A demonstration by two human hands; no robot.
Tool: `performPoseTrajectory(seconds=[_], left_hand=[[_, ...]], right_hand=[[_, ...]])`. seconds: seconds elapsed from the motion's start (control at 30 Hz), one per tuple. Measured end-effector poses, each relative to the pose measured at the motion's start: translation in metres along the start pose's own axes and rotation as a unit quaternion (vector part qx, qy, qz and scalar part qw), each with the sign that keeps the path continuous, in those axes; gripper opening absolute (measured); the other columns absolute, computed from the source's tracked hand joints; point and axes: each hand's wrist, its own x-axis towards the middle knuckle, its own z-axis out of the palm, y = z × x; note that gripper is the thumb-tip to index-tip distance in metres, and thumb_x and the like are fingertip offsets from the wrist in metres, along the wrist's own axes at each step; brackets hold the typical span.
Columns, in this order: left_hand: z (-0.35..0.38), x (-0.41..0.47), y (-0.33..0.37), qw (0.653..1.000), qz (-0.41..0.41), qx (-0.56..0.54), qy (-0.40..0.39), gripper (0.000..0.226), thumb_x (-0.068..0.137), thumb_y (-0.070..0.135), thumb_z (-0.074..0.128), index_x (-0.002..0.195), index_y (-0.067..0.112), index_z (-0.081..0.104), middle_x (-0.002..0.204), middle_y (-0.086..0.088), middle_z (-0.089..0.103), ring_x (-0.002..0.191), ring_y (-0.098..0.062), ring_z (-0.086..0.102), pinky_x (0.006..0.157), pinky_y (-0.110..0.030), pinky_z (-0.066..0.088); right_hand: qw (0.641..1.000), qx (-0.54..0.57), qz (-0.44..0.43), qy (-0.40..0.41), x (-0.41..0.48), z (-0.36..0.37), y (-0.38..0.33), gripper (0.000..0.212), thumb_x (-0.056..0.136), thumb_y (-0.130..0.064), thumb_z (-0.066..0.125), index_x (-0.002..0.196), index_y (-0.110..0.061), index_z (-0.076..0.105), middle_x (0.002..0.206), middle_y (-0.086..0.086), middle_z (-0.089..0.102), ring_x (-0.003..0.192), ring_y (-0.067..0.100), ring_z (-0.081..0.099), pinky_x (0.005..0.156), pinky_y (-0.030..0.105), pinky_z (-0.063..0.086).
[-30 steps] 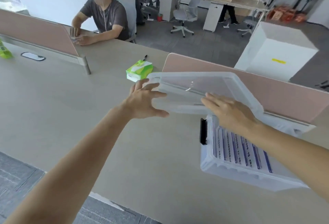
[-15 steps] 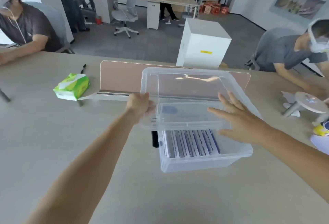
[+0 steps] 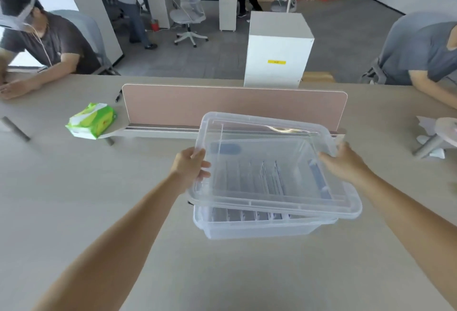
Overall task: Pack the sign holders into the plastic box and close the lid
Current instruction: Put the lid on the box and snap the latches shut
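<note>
The clear plastic box (image 3: 257, 228) sits on the light wood desk (image 3: 99, 211), and it's my landmark for everything else. Inside it you can see a row of sign holders (image 3: 249, 215) standing on edge through the near wall — white with blue bits, too blurry to read.

Right above the box is the clear lid (image 3: 272, 169), held tilted: near edge low and just over the box's front rim, far edge raised. Not seated on the box yet as far as I can tell.

The left hand (image 3: 190, 168) grips the lid's left edge, fingers (image 3: 204, 163) curled around the rim with the thumb on top. The right hand (image 3: 342, 162) is at the lid's right edge, fingers pressed together against the side — can't tell how far they wrap under, since the lid blurs them.

Behind the box, a pinkish desk divider (image 3: 235, 106) stands upright across the desk. Left of the box and further back lies a green and white tissue pack (image 3: 91, 120), with a black pen (image 3: 118, 95) just beyond it near the divider's left end.

Well past the box, beyond the desk's far edge, there's a white cabinet (image 3: 278, 49) with a yellow label, and a grey office chair (image 3: 189, 14) further back. Two seated people are at the far left and far right of the desk.
</note>
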Motion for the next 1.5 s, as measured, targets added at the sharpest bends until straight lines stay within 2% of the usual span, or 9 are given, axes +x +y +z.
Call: performPoseTrajectory(seconds=[0.1,0.23,0.53,0.6,0.87,1.07,1.17,1.3,1.5], left_hand=[[0.013,-0.004,-0.011,1.0,-0.006,0.013,0.025,0.03,0.098,0.026,0.049,0.121,0.009,0.06,0.071,-0.006,0.068,0.04,-0.017,0.06,0.04,-0.022,0.041],[0.032,-0.009,-0.027,0.998,-0.001,0.026,0.063,0.03,0.096,0.03,0.051,0.124,0.022,0.058,0.071,-0.006,0.071,0.042,-0.018,0.062,0.043,-0.024,0.043],[0.042,0.002,-0.055,0.974,-0.02,0.179,0.141,0.041,0.079,0.061,0.037,0.084,0.022,0.051,0.102,-0.029,0.06,0.102,-0.046,0.058,0.086,-0.052,0.051],[0.042,0.002,-0.057,0.974,-0.022,0.184,0.131,0.038,0.084,0.054,0.038,0.073,0.021,0.052,0.086,-0.024,0.059,0.106,-0.044,0.057,0.085,-0.048,0.052],[0.036,0.008,-0.071,0.965,-0.015,0.242,0.105,0.041,0.096,0.045,0.034,0.134,0.042,0.051,0.097,-0.006,0.068,0.09,-0.032,0.063,0.07,-0.033,0.048],[0.03,0.016,-0.086,0.957,-0.015,0.27,0.103,0.045,0.095,0.048,0.031,0.14,0.047,0.042,0.099,-0.007,0.066,0.088,-0.032,0.063,0.071,-0.036,0.052],[0.029,0.022,-0.089,0.943,-0.004,0.315,0.105,0.046,0.098,0.047,0.029,0.141,0.036,0.044,0.107,-0.013,0.062,0.096,-0.034,0.059,0.081,-0.039,0.05],[0.035,0.023,-0.086,0.92,0.011,0.375,0.11,0.046,0.103,0.035,0.031,0.131,0.003,0.049,0.118,-0.021,0.058,0.111,-0.037,0.053,0.091,-0.042,0.04],[0.035,0.02,-0.089,0.906,-0.003,0.413,0.09,0.045,0.105,0.034,0.026,0.117,-0.003,0.048,0.115,-0.024,0.06,0.109,-0.038,0.055,0.088,-0.041,0.039]], right_hand=[[0.999,0.039,-0.008,0.0,0.014,0.01,0.022,0.056,0.077,-0.051,0.047,0.12,-0.016,0.058,0.111,0.011,0.066,0.107,0.035,0.062,0.083,0.037,0.048],[0.997,0.07,-0.022,0.031,0.028,0.021,0.037,0.048,0.095,-0.021,0.05,0.143,-0.015,0.046,0.142,0.012,0.054,0.127,0.033,0.052,0.1,0.037,0.042],[0.997,0.059,-0.035,0.021,0.045,0.038,0.038,0.05,0.095,-0.011,0.045,0.144,-0.016,0.043,0.136,0.017,0.057,0.11,0.037,0.061,0.088,0.037,0.048],[0.997,0.065,-0.032,0.015,0.048,0.044,0.037,0.047,0.092,-0.01,0.046,0.139,-0.016,0.048,0.126,0.018,0.062,0.1,0.037,0.064,0.082,0.037,0.052],[0.998,0.056,-0.03,0.016,0.049,0.064,0.037,0.042,0.094,-0.011,0.048,0.136,-0.012,0.047,0.126,0.018,0.062,0.096,0.036,0.062,0.073,0.033,0.045],[0.998,0.036,-0.038,0.018,0.044,0.069,0.036,0.046,0.094,-0.009,0.047,0.14,-0.011,0.044,0.115,0.019,0.064,0.087,0.034,0.058,0.068,0.031,0.04],[0.999,0.025,-0.04,0.024,0.041,0.072,0.041,0.047,0.094,-0.007,0.045,0.14,-0.011,0.043,0.1,0.014,0.062,0.076,0.03,0.052,0.058,0.03,0.036],[0.998,0.015,-0.057,0.035,0.045,0.077,0.048,0.048,0.094,-0.004,0.039,0.141,-0.014,0.043,0.122,0.018,0.062,0.096,0.036,0.059,0.068,0.032,0.043],[0.995,-0.02,-0.078,0.053,0.037,0.09,0.053,0.053,0.095,-0.001,0.039,0.146,-0.012,0.039,0.137,0.018,0.049,0.11,0.041,0.057,0.078,0.036,0.045]])
